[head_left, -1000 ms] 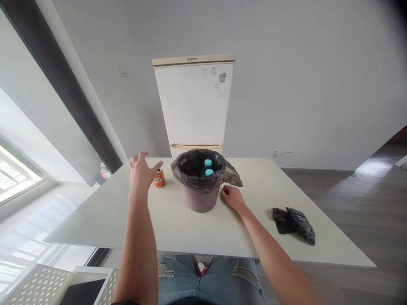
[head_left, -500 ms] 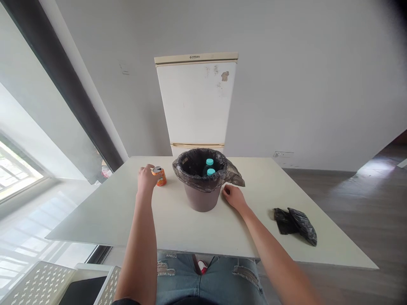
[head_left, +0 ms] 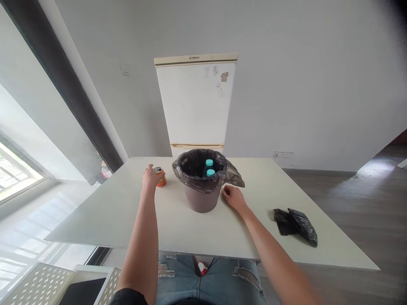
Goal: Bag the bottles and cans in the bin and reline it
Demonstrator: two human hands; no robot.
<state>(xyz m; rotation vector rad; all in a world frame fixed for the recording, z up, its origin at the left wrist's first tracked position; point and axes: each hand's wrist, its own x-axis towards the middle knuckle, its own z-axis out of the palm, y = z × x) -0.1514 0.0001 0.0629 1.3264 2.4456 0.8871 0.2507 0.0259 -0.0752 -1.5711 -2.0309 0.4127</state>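
My left hand is around the left side of an orange drink can, which stands upright on the table with its top opened. The thumb lies across the can's front; the other fingertips are partly hidden. Right of the can stands a brownish trash bin, lined with a black plastic bag folded over its rim. Inside the bin, two bottles with turquoise caps poke up. Resting on the table at the bin's right side is my right hand, fingers curled in and holding nothing visible.
Folded black plastic bags lie on the right part of the white table. Behind the table stands a white refrigerator. A white plastic basket is at the lower left, below the table edge.
My left hand has shifted slightly to the right, closer around the can. My right hand and the bin stay where they were.
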